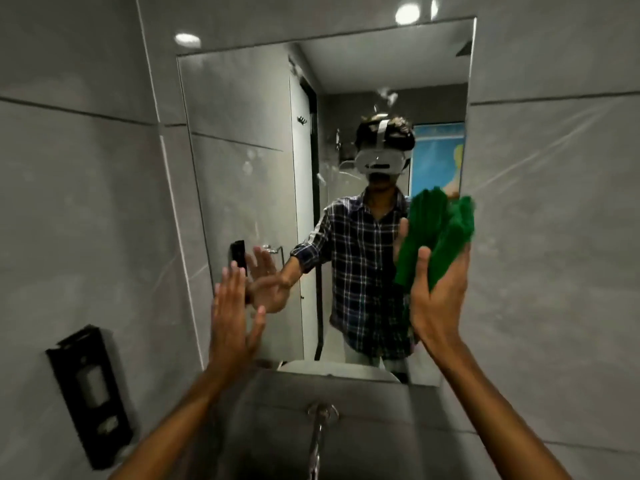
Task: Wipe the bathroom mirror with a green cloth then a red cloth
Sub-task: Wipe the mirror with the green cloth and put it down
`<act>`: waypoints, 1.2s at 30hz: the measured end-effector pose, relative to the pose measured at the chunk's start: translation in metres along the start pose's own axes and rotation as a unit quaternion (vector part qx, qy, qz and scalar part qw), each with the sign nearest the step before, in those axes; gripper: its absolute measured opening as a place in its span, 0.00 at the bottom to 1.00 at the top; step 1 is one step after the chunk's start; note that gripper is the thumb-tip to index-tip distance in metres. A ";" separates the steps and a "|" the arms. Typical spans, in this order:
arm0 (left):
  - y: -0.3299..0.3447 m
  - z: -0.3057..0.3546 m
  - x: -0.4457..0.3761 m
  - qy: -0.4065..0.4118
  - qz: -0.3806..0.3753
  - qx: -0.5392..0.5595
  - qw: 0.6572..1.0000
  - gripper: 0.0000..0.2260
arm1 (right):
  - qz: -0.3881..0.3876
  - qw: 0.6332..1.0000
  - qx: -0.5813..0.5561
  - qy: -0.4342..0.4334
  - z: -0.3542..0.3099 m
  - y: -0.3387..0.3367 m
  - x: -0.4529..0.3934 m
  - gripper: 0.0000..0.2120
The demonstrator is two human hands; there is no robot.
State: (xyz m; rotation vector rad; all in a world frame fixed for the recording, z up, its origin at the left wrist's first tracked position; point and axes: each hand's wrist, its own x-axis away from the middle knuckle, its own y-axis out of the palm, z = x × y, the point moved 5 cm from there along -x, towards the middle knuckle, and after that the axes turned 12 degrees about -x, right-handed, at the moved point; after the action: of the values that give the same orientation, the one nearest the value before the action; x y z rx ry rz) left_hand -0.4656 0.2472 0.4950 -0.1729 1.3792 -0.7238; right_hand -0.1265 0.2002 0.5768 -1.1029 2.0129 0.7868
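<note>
- Grey tiled wall, filling most of the view.
- Mirror mounted at centre, smudged near its top, reflecting a person in a checked shirt and headset.
- Right hand raised at the mirror's lower right edge, pressing the green cloth against the glass, thumb over the cloth.
- Left hand open, fingers spread wide, holding nothing, close to the mirror's lower left; contact with the glass unclear.
- Black dispenser on the wall, lower left.
- Tap below the mirror, centre.
</note>
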 end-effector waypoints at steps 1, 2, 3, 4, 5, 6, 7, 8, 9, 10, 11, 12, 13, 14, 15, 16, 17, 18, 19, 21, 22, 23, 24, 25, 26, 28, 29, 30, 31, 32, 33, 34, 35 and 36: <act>0.000 -0.014 -0.016 0.013 0.010 -0.032 0.999 0.35 | 0.009 0.994 0.081 -0.070 -0.002 0.004 -0.019 0.37; 0.001 -0.024 -0.032 0.026 0.019 -0.052 0.998 0.36 | 0.008 0.981 0.154 -0.120 -0.004 0.011 -0.037 0.39; 0.002 -0.031 -0.047 0.035 0.023 -0.068 0.997 0.37 | -0.005 0.960 0.236 -0.151 -0.003 0.019 -0.052 0.40; 0.004 -0.035 -0.059 0.042 0.022 -0.082 0.995 0.36 | -0.025 0.930 0.322 -0.175 0.000 0.026 -0.062 0.42; 0.008 -0.038 -0.071 0.044 0.022 -0.101 0.994 0.36 | -0.048 0.894 0.400 -0.196 0.006 0.034 -0.070 0.43; 0.010 -0.038 -0.079 0.039 0.023 -0.126 0.991 0.35 | -0.067 0.861 0.456 -0.217 0.011 0.037 -0.074 0.44; 0.015 -0.042 -0.086 0.032 0.029 -0.150 0.988 0.35 | -0.084 0.835 0.485 -0.247 0.016 0.042 -0.075 0.44; 0.020 -0.043 -0.089 0.025 0.036 -0.171 0.984 0.34 | -0.093 0.819 0.495 -0.274 0.018 0.045 -0.075 0.45; 0.022 -0.043 -0.089 0.024 0.045 -0.182 0.982 0.34 | -0.098 0.814 0.494 -0.290 0.018 0.046 -0.074 0.45; 0.026 -0.045 -0.090 0.026 0.057 -0.184 0.981 0.34 | -0.091 0.817 0.489 -0.290 0.017 0.049 -0.075 0.44; 0.029 -0.047 -0.089 0.031 0.065 -0.185 0.980 0.34 | -0.061 0.833 0.480 -0.269 0.015 0.053 -0.076 0.42; 0.032 -0.051 -0.089 0.036 0.071 -0.186 0.979 0.34 | -0.003 0.857 0.462 -0.229 0.013 0.060 -0.078 0.40; 0.033 -0.054 -0.090 0.038 0.076 -0.182 0.980 0.34 | 0.076 0.882 0.431 -0.177 0.009 0.068 -0.079 0.37; 0.033 -0.054 -0.090 0.042 0.084 -0.175 0.980 0.34 | 0.160 0.900 0.387 -0.120 0.003 0.078 -0.080 0.35; 0.032 -0.054 -0.091 0.046 0.091 -0.167 0.981 0.34 | 0.231 0.909 0.338 -0.073 -0.005 0.094 -0.080 0.33; 0.031 -0.053 -0.090 0.049 0.096 -0.162 0.981 0.34 | 0.275 0.914 0.296 -0.042 -0.015 0.113 -0.078 0.32; 0.029 -0.052 -0.090 0.054 0.101 -0.162 0.980 0.34 | 0.284 0.919 0.271 -0.030 -0.025 0.138 -0.077 0.32; 0.028 -0.051 -0.089 0.058 0.105 -0.163 0.979 0.34 | 0.262 0.925 0.273 -0.045 -0.034 0.162 -0.073 0.32; 0.026 -0.051 -0.089 0.059 0.109 -0.166 0.978 0.33 | 0.207 0.930 0.292 -0.086 -0.041 0.188 -0.067 0.33; 0.026 -0.050 -0.089 0.058 0.110 -0.172 0.977 0.33 | 0.005 0.906 0.358 -0.225 -0.043 0.238 -0.041 0.34; 0.025 -0.049 -0.089 0.058 0.111 -0.173 0.977 0.33 | -0.103 0.870 0.379 -0.299 -0.038 0.252 -0.024 0.35; 0.025 -0.048 -0.088 0.060 0.110 -0.172 0.977 0.33 | -0.186 0.830 0.390 -0.352 -0.030 0.254 -0.011 0.35; 0.024 -0.048 -0.088 0.060 0.106 -0.172 0.977 0.33 | -0.231 0.800 0.399 -0.383 -0.020 0.245 -0.006 0.36; 0.023 -0.047 -0.089 0.059 0.101 -0.176 0.978 0.33 | -0.242 0.787 0.408 -0.394 -0.012 0.228 -0.008 0.36; 0.023 -0.047 -0.090 0.056 0.094 -0.182 0.977 0.33 | -0.224 0.790 0.418 -0.388 -0.004 0.205 -0.016 0.37; 0.024 -0.046 -0.090 0.052 0.084 -0.189 0.977 0.34 | -0.119 0.823 0.451 -0.325 0.006 0.148 -0.042 0.37; 0.025 -0.047 -0.089 0.048 0.082 -0.191 0.977 0.34 | -0.040 0.848 0.453 -0.270 0.007 0.122 -0.058 0.36; 0.024 -0.046 -0.090 0.045 0.083 -0.194 0.977 0.34 | 0.046 0.873 0.439 -0.207 0.003 0.101 -0.073 0.35; 0.025 -0.047 -0.090 0.044 0.079 -0.195 0.977 0.34 | 0.124 0.892 0.412 -0.136 -0.001 0.089 -0.084 0.34; 0.024 -0.046 -0.090 0.043 0.075 -0.193 0.977 0.34 | 0.192 0.905 0.373 -0.072 -0.009 0.088 -0.094 0.33; 0.023 -0.045 -0.090 0.043 0.071 -0.189 0.978 0.34 | 0.244 0.913 0.327 -0.018 -0.021 0.096 -0.101 0.32; 0.023 -0.043 -0.090 0.041 0.068 -0.182 0.980 0.34 | 0.282 0.916 0.283 0.023 -0.035 0.111 -0.105 0.32; 0.021 -0.042 -0.090 0.033 0.071 -0.171 0.982 0.33 | 0.299 0.920 0.249 0.049 -0.049 0.130 -0.110 0.31; 0.020 -0.040 -0.090 0.022 0.071 -0.153 0.985 0.32 | 0.295 0.924 0.237 0.056 -0.060 0.151 -0.112 0.31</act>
State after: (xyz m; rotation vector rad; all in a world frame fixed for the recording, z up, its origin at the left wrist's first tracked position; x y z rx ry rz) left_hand -0.4965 0.3250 0.5505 -0.2997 1.5234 -0.3964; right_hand -0.2316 0.2724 0.7272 -0.2623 2.4926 0.4704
